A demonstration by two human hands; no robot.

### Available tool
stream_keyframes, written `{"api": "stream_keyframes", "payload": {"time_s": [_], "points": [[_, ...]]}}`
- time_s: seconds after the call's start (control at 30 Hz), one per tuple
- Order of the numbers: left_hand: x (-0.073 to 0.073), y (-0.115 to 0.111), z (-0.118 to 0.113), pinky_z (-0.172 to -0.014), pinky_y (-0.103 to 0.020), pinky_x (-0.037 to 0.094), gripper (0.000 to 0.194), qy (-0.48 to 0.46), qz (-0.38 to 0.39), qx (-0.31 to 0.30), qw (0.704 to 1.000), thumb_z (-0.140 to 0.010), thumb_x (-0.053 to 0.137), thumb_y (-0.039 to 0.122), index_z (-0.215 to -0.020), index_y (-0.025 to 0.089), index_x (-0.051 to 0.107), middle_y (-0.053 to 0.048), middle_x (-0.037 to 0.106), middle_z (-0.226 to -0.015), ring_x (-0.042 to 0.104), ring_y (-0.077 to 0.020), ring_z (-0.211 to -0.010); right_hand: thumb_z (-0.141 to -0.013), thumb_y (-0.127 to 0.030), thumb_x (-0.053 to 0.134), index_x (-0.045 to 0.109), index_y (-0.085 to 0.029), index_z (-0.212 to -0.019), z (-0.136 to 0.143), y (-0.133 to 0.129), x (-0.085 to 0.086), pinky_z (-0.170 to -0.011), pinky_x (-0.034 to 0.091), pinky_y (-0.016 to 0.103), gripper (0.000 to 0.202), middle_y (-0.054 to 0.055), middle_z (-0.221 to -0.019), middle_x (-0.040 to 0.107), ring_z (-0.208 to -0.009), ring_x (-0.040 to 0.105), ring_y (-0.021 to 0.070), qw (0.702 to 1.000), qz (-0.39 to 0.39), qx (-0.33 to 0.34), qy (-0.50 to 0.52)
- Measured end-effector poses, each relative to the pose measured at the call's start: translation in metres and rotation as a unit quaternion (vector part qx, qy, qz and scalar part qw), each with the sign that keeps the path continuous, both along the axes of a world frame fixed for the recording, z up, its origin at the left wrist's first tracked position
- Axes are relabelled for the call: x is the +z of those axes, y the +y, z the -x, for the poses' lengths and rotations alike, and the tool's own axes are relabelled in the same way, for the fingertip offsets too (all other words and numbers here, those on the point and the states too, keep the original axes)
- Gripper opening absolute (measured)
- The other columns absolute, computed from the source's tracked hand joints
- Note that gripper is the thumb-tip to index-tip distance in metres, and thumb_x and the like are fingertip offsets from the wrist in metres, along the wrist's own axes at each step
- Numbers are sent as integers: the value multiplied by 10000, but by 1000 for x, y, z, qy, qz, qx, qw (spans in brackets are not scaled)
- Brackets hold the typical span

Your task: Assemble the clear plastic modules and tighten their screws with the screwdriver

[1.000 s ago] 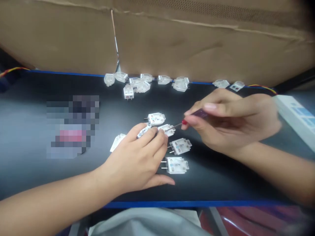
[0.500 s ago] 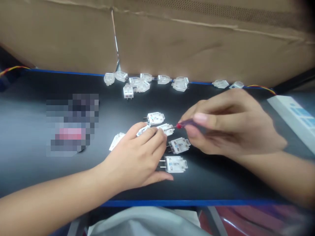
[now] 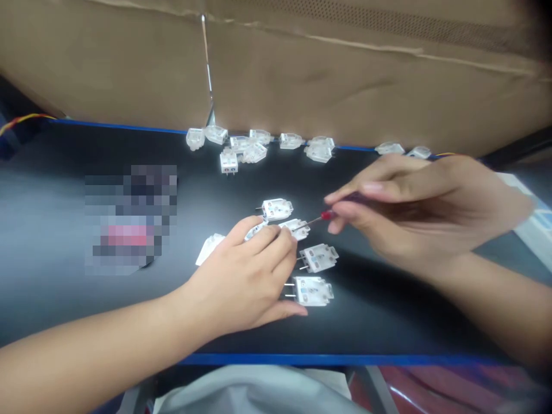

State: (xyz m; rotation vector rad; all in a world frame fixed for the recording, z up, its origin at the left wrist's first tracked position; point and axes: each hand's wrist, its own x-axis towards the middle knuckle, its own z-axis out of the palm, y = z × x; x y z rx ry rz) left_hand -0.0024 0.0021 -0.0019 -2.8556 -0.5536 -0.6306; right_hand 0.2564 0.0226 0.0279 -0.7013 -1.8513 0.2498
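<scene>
My left hand (image 3: 248,270) reaches across the black tabletop, its bent fingertips pressing on the near end of a clear-and-white electrical plug (image 3: 302,231) while the thumb sticks out. My right hand (image 3: 414,204) pinches a small screwdriver (image 3: 326,215) with a red collar. The screwdriver's thin metal shaft slants down to the plug beside my left fingertips. Further plugs with metal prongs lie around: one plug (image 3: 277,209) just behind, another plug (image 3: 319,258) and a third plug (image 3: 314,291) toward me. A white piece (image 3: 209,248) is partly hidden by my left hand.
Several clear plug covers (image 3: 252,152) lie along the table's back edge by a brown cardboard wall (image 3: 302,75). A white power strip (image 3: 528,218) is at the right, partly behind my hand. A blurred-out item (image 3: 129,230) lies left. Blue trim (image 3: 328,360) lines the front edge.
My right hand has shifted right and slightly up with the screwdriver, showing more of its shaft. My left hand stays on the plug. The whole view has shifted slightly.
</scene>
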Motion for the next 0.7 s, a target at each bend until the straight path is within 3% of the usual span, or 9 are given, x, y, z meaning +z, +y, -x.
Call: {"api": "stream_keyframes", "payload": {"time_s": [0.07, 0.13, 0.27, 0.37, 0.47, 0.7], "points": [[0, 0, 0, -1125, -496, 440, 705, 2, 4, -1, 1000, -1115, 551, 700, -1261, 42, 758, -162, 796, -1313, 709, -323, -1154, -726, -45, 977, 766, -254, -837, 2, -2, 4, -441, 617, 281, 317, -4, -798, 775, -574, 748, 175, 999, 10, -53, -6], [0, 0, 1, -1123, -503, 439, 772, 5, 10, -2, 1000, -1084, 546, 770, -1276, 52, 753, -162, 793, -1308, 708, -333, -1156, -754, -116, 999, 724, -253, -762, 7, -1, 10, -393, 581, 278, 307, -25, -741, 732, -518, 710, 162, 997, 9, -79, -15], [3, 2, 2, -1139, -517, 431, 989, 9, 23, -1, 1000, -995, 444, 951, -1329, 65, 732, -185, 771, -1330, 699, -357, -1192, -858, -123, 944, 777, -289, -926, 23, 16, 17, -406, 607, 235, 245, -42, -822, 724, -556, 736, 138, 990, -44, -113, 73], [4, 7, 3, -1144, -532, 427, 1056, 11, 18, 24, 999, -993, 397, 968, -1375, 33, 707, -210, 747, -1391, 690, -370, -1222, -823, -90, 963, 742, -270, -906, 33, 35, 12, -452, 633, 228, 297, -53, -805, 697, -571, 735, 123, 988, -68, -77, 116], [4, 11, 4, -1151, -539, 422, 1018, 30, 16, 48, 998, -1044, 361, 918, -1337, 16, 730, -204, 752, -1396, 683, -367, -1245, -822, -117, 962, 687, -249, -860, 38, 48, 2, -428, 634, 261, 307, -43, -784, 700, -554, 734, 145, 994, -56, -17, 95], [2, 11, 4, -1172, -529, 414, 921, 46, 11, 54, 997, -1077, 366, 872, -1251, 69, 782, -184, 767, -1374, 686, -349, -1249, -774, -99, 968, 744, -287, -887, 32, 34, -3, -405, 626, 336, 313, -29, -801, 727, -576, 740, 193, 997, -49, -28, 57]]}}
